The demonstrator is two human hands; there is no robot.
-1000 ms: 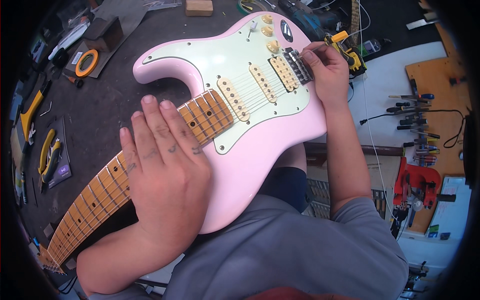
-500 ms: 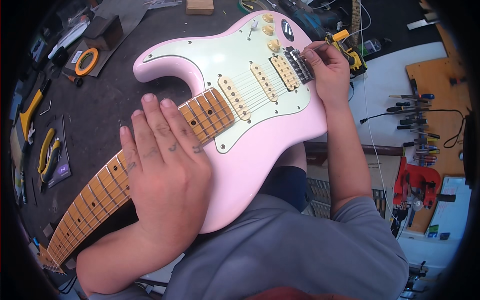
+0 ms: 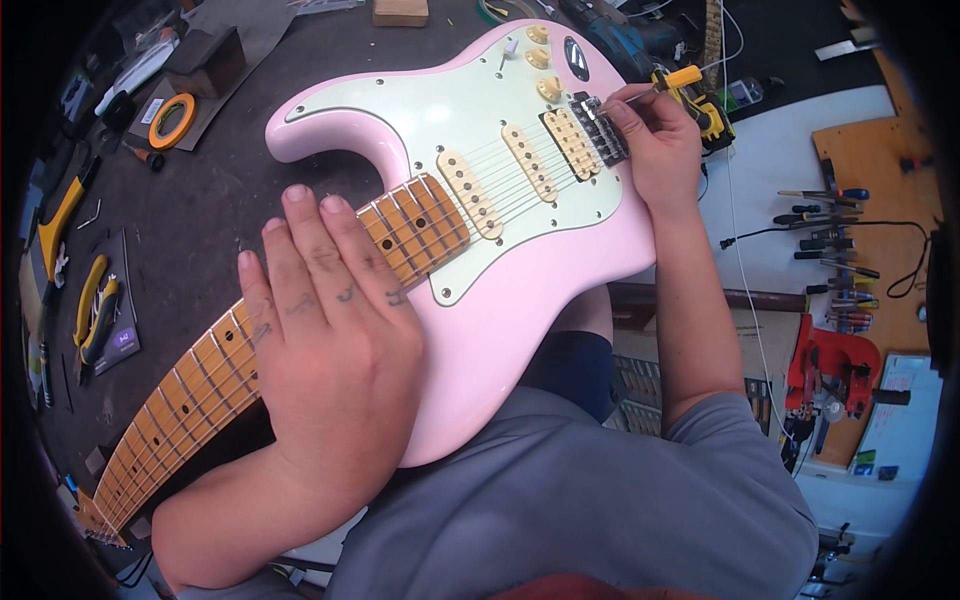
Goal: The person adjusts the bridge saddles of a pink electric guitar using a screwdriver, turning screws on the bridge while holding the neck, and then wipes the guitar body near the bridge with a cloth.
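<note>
A pink electric guitar (image 3: 500, 350) with a mint-green pickguard (image 3: 430, 120) lies face up, its neck (image 3: 190, 390) pointing to the lower left. My left hand (image 3: 335, 330) rests flat across the strings and fretboard near the body, fingers stretched out. At the bridge (image 3: 603, 135), the fingers of my right hand (image 3: 655, 140) are pinched on the thin shaft of a yellow-handled screwdriver (image 3: 683, 77). Its tip is at the bridge saddles, too small to make out exactly. Cream knobs (image 3: 549, 88) and the oval jack plate (image 3: 575, 58) sit just beyond the bridge.
On the dark bench lie a roll of yellow tape (image 3: 172, 122), yellow-handled pliers (image 3: 95, 315), a dark block (image 3: 205, 62) and a wooden block (image 3: 400, 12). A teal power tool (image 3: 630, 40) is at the back. Screwdrivers (image 3: 830, 215) and a red vise (image 3: 840, 365) are at the right.
The screwdriver's yellow handle has tipped slightly downward and turned a little in my right hand. My left hand stays in place on the neck.
</note>
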